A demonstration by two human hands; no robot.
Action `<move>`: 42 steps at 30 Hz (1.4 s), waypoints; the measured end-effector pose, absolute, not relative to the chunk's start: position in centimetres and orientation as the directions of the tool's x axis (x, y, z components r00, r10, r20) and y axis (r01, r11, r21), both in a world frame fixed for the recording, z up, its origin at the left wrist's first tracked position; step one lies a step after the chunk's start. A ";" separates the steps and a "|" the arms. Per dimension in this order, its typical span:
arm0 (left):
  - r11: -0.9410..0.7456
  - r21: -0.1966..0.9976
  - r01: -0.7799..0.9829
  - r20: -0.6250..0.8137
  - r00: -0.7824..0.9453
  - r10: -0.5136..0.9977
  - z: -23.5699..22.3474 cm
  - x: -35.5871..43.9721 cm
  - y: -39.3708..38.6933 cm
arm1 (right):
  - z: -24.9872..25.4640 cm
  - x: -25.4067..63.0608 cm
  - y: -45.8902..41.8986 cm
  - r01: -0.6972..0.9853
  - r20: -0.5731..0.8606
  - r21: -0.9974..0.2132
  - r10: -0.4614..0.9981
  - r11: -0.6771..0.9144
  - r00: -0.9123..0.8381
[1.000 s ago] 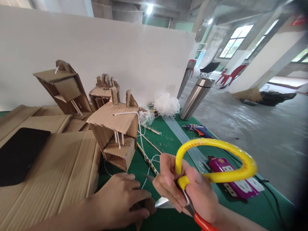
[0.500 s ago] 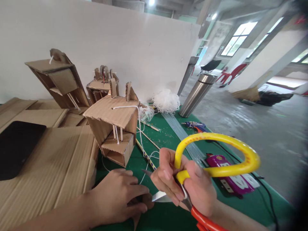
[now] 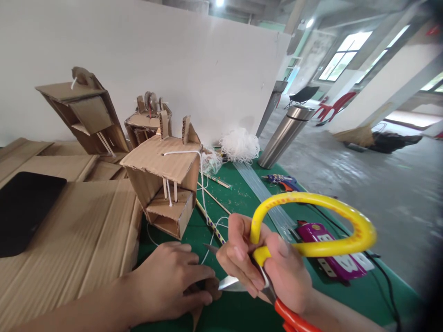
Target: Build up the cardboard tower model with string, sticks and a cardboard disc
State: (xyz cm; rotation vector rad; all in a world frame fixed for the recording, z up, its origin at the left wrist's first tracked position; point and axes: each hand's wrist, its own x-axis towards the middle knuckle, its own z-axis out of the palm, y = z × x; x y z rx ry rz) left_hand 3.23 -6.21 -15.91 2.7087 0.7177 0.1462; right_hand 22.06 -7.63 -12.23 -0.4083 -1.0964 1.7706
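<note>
My right hand (image 3: 266,263) is closed round a pair of scissors (image 3: 311,249) with one yellow and one red handle loop. Its blades are spread and point left, the lower one touching or nearly touching a small piece of brown cardboard (image 3: 213,289). That piece is pinched between the thumb and fingers of my left hand (image 3: 173,281), low over the green table; most of it is hidden. Just beyond stands a cardboard box model (image 3: 162,159) with two upright tabs, thin sticks inside and a white string (image 3: 201,184) hanging down its right side.
Two more cardboard models (image 3: 93,115) stand at the back left. A black tablet-like slab (image 3: 31,212) lies on cardboard sheets (image 3: 93,240). To the right are a steel flask (image 3: 285,138), glue sticks (image 3: 256,184), a glue gun (image 3: 282,180), a purple power strip (image 3: 332,258) and white string (image 3: 240,145).
The view has shifted very slightly. Both hands, the scissors and the cardboard piece keep nearly the same positions.
</note>
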 end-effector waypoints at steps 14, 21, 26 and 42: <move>-0.818 0.345 0.461 0.026 0.866 0.499 -16.1 3.1 -6.2 | -12.2 22.0 -7.6 -0.567 0.213 -0.816 0.856 -0.110 -0.472; -0.808 0.366 0.462 0.029 0.862 0.506 -16.2 3.1 -6.3 | -12.4 21.8 -7.5 -0.583 0.221 -0.800 0.834 -0.140 -0.505; -0.811 0.374 0.450 0.060 0.861 0.505 -16.5 3.1 -6.3 | -12.5 21.5 -7.5 -0.601 0.228 -0.781 0.821 -0.167 -0.524; -0.783 0.459 0.420 0.029 0.874 0.486 -16.0 3.2 -6.3 | -12.0 21.6 -7.5 -0.578 0.190 -0.791 0.818 -0.201 -0.544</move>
